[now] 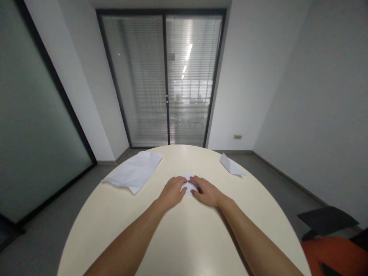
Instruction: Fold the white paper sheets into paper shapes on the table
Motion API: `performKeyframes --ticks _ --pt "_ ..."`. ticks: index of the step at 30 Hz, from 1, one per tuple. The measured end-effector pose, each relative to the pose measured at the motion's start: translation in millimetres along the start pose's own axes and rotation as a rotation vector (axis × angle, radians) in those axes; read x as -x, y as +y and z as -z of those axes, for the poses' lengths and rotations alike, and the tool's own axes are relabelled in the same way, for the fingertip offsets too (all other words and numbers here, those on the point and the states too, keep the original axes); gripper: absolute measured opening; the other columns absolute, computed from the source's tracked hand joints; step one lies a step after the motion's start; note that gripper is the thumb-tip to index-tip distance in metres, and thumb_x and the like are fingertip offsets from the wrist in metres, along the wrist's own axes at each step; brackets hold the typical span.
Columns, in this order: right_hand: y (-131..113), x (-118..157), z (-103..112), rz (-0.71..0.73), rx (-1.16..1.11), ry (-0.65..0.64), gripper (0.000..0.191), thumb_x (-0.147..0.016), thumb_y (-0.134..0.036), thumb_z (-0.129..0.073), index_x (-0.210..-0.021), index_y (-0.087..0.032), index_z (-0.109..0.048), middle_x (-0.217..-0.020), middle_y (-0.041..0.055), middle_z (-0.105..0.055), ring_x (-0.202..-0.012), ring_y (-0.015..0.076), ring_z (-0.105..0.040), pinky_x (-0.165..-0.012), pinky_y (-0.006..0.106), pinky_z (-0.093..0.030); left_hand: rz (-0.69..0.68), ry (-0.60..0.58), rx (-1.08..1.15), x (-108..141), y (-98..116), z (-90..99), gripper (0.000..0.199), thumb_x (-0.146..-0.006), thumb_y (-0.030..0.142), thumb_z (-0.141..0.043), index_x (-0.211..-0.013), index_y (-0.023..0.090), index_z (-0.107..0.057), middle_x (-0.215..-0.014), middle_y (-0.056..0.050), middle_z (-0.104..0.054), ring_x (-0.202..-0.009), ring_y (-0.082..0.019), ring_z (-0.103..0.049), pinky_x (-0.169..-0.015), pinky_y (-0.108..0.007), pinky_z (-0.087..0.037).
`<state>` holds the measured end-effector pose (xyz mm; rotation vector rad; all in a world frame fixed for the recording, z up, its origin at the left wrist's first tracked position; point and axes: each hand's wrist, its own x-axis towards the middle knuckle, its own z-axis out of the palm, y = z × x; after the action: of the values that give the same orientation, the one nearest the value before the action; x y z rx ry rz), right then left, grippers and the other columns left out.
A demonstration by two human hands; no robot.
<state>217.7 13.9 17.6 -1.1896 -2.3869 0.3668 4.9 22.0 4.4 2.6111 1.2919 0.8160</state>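
A small piece of folded white paper (188, 187) lies on the round table between my two hands, which partly cover it. My left hand (173, 191) holds the paper's left side, its fingers bent over the far part and the thumb at the near part. From the right, my right hand (209, 192) grips the same paper with curved fingers and thumb. The fingertips of both hands almost meet at the paper's far edge. How the paper is folded under the fingers cannot be made out.
On the cream table (189, 237), a large creased white sheet (138, 170) lies at the far left. Near the right edge rests a folded white paper (230, 165). An orange chair (335, 255) with a black armrest stands at the lower right. Glass doors with blinds (138, 84) are beyond.
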Motion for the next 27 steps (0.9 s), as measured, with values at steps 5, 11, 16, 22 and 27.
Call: performKeyframes --ticks 5,11,16,22,27 --pt "4 -1 -4 -0.162 0.076 -0.084 0.056 -0.097 -0.044 -0.046 -0.147 -0.019 -0.047 -0.157 0.0132 -0.038 -0.147 0.0304 -0.030 -0.119 0.055 -0.022 0.030 0.035 -0.007 0 1 -2.0 0.027 -0.092 0.013 -0.049 -0.111 0.020 -0.066 -0.113 -0.007 -0.071 -0.109 -0.022 -0.063 -0.103 -0.039 -0.046" --pt "1 0 0 -0.194 0.097 -0.144 0.068 -0.099 -0.060 -0.034 -0.154 -0.021 -0.035 -0.162 0.0122 -0.026 -0.151 0.0319 -0.020 -0.120 0.060 -0.013 0.028 0.041 -0.041 1 0 -1.4 0.033 -0.082 0.010 -0.056 -0.111 0.017 -0.070 -0.125 -0.008 -0.069 -0.120 -0.026 -0.058 -0.110 -0.042 -0.042" --pt "-3 2 4 -0.146 0.106 -0.205 0.080 -0.092 -0.071 -0.043 -0.156 -0.025 -0.031 -0.163 0.0114 -0.021 -0.151 0.0358 -0.015 -0.119 0.064 -0.006 0.037 0.035 -0.013 0 -2 -3.8 0.033 -0.085 0.014 -0.056 -0.115 0.017 -0.071 -0.127 -0.008 -0.069 -0.120 -0.024 -0.060 -0.110 -0.042 -0.044" --pt "-4 1 6 -0.077 0.109 -0.172 0.070 -0.094 -0.064 -0.045 -0.152 -0.025 -0.040 -0.160 0.0134 -0.029 -0.149 0.0359 -0.024 -0.118 0.064 -0.012 0.044 0.049 0.026 0 -6 -6.8 0.034 -0.085 0.014 -0.057 -0.116 0.017 -0.070 -0.128 -0.008 -0.068 -0.122 -0.024 -0.060 -0.110 -0.042 -0.044" --pt "-5 0 7 0.003 0.082 -0.129 0.059 -0.097 -0.055 -0.047 -0.147 -0.025 -0.049 -0.155 0.0144 -0.041 -0.145 0.0334 -0.035 -0.118 0.060 -0.020 0.041 0.045 0.028 0 -6 -5.8 0.034 -0.086 0.014 -0.056 -0.117 0.017 -0.070 -0.128 -0.008 -0.068 -0.122 -0.024 -0.060 -0.109 -0.041 -0.044"
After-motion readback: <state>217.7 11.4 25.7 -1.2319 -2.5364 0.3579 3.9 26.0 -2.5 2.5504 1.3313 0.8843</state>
